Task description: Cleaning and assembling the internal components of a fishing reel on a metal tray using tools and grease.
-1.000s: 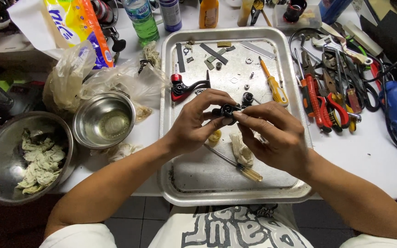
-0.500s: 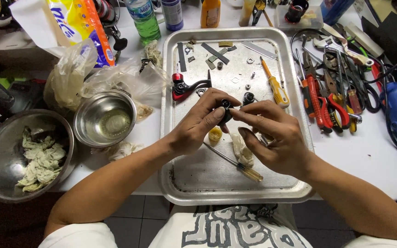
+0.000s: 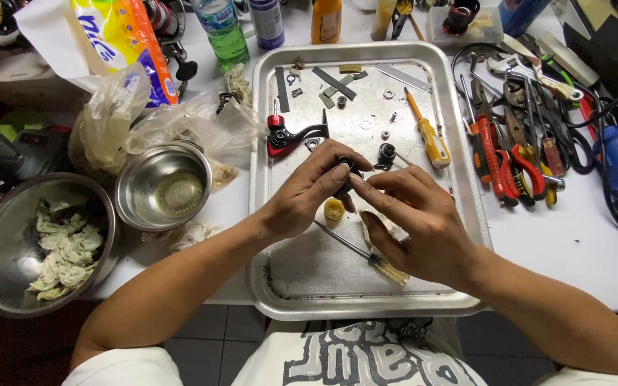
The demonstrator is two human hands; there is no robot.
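White tabletop [image 3: 581, 250] runs under everything: at far left a steel bowl of rags [image 3: 37, 243], then a smaller steel bowl [image 3: 164, 187], then the metal tray [image 3: 309, 279]. Over the tray your left hand [image 3: 302, 200] pinches a small black part [image 3: 345, 175], and your right hand [image 3: 416, 221] grips its other side. Pliers and wrenches [image 3: 509, 143] lie to the right.

One view only, from a camera worn on the person's head. It looks steeply down and forward over the person's own chest and forearms, onto a metal tray [image 3: 280, 286] at the near table edge. The range is close: the tray fills the centre, bowls [image 3: 8, 243] lie at left and hand tools [image 3: 516, 150] at right. No second view shares the scene.
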